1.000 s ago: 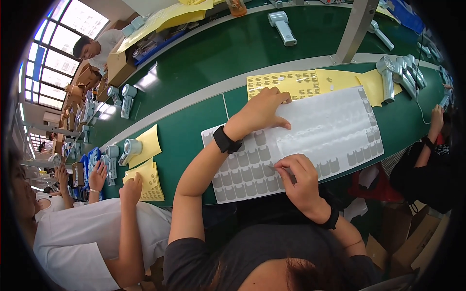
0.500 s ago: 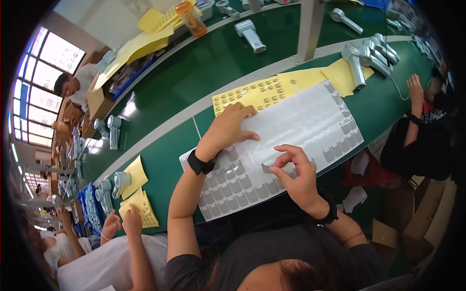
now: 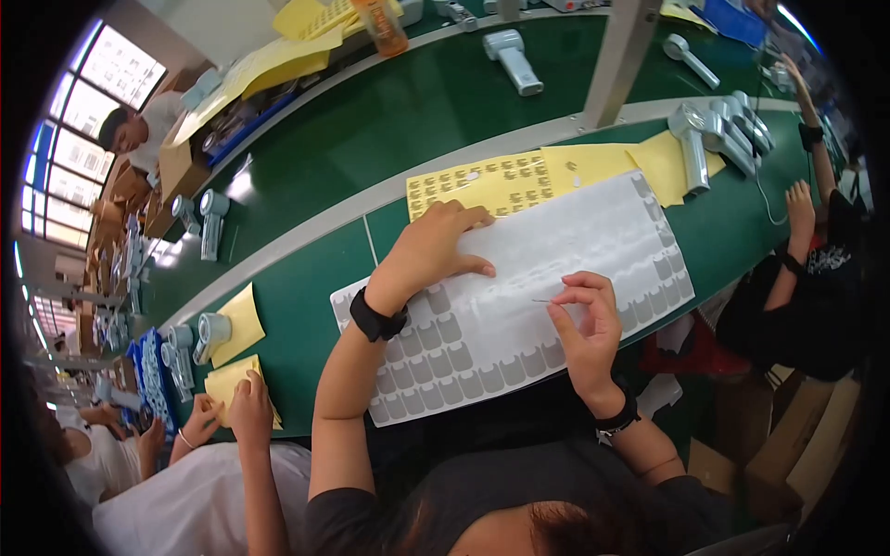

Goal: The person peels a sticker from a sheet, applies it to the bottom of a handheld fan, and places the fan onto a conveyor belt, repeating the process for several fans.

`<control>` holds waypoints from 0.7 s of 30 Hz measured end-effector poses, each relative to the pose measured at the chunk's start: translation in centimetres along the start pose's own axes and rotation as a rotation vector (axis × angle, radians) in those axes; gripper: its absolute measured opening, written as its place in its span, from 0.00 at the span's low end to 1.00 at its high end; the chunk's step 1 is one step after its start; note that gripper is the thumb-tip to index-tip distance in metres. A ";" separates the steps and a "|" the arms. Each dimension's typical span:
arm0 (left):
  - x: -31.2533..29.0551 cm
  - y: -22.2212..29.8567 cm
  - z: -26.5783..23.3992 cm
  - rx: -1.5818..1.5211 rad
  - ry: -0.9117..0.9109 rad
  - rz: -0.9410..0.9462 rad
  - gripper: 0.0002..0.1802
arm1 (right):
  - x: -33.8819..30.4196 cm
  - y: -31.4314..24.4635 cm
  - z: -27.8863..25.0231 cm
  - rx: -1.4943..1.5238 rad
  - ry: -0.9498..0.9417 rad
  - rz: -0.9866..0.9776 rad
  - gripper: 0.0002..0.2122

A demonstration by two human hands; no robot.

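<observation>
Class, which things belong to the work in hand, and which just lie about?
Apparently in use:
- white sheet with grey pieces, under the left hand
- thin piece, pinched by the right hand

Apparently lying about:
- yellow sheet
- pale handheld devices
- orange bottle

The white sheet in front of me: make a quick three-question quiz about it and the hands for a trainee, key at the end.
1. True or false: the right hand pinches a thin piece between thumb and finger.
2. What lies just beyond the white sheet?
A) a blue tray
B) yellow sheets
C) a cardboard box
3. Fill in: the left hand rests on the white sheet and has a ____ wristband.

Key: 1 true; 2 B; 3 black.
</observation>
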State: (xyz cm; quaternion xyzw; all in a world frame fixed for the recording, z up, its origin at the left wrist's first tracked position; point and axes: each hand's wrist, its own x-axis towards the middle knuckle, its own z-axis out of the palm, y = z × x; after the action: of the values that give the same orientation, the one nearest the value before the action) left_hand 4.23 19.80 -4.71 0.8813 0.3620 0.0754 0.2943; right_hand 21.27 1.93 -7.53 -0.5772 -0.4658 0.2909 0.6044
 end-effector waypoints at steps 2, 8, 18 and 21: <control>-0.1 0.1 -0.2 0.005 0.009 -0.019 0.31 | -0.5 0.4 0.0 0.013 0.027 -0.004 0.07; -0.3 0.0 -0.5 0.011 -0.012 -0.002 0.31 | -1.0 1.3 0.3 0.013 0.023 -0.057 0.07; 0.1 -0.5 0.8 0.011 0.038 -0.051 0.27 | 0.3 0.3 2.1 0.063 -0.014 -0.090 0.07; 0.1 -0.7 2.1 0.066 0.122 -0.091 0.26 | -0.5 1.0 2.5 0.067 0.003 0.008 0.06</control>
State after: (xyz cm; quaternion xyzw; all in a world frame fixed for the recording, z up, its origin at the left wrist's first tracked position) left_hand 4.64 19.33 -6.78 0.8671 0.4210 0.1035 0.2455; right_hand 19.00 2.69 -8.85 -0.5589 -0.4528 0.3077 0.6229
